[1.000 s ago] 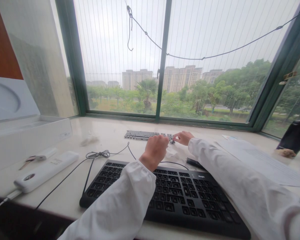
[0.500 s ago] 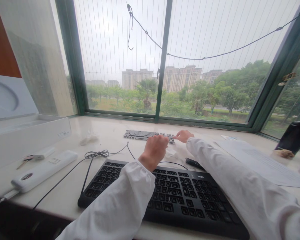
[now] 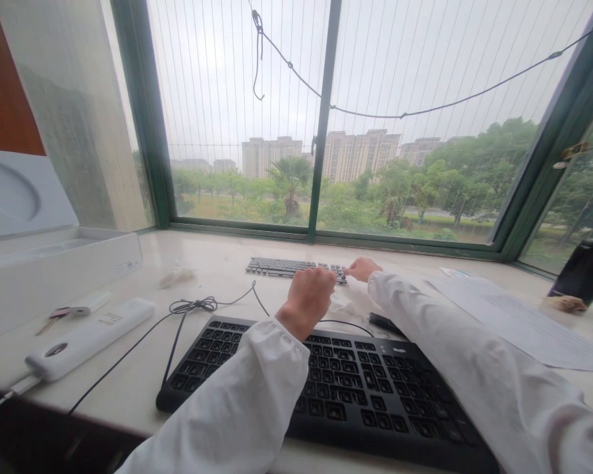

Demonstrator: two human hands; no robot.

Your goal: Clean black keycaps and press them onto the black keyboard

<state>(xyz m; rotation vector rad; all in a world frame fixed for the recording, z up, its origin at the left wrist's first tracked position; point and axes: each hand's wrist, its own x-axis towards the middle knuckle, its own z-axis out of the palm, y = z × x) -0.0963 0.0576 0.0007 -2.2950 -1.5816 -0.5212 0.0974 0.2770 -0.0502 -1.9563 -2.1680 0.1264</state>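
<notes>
A black wired keyboard [image 3: 375,375] lies across the front of the white sill, its key sockets bare of caps. Beyond it, close to the window, loose dark keycaps [image 3: 277,266] are laid out in keyboard order. My left hand [image 3: 309,299] is closed above the keyboard's far edge, just in front of the keycaps; what its curled fingers hold is hidden. At the right end of the keycaps is my right hand [image 3: 363,268], fingertips drawn together and touching the end caps. Whether a cap is pinched there is too small to tell. Crumpled white tissue [image 3: 343,304] lies between the hands.
On the left are a white power bank [image 3: 91,339], keys [image 3: 62,316], an open white box [image 3: 79,260] and a coiled cable [image 3: 192,305]. A black object [image 3: 385,322] lies by the right forearm. Paper [image 3: 514,322] and a phone [image 3: 580,273] are at right.
The whole view has shifted very slightly. My left hand stays closed in nearly the same place, and my right hand remains at the right end of the keycaps.
</notes>
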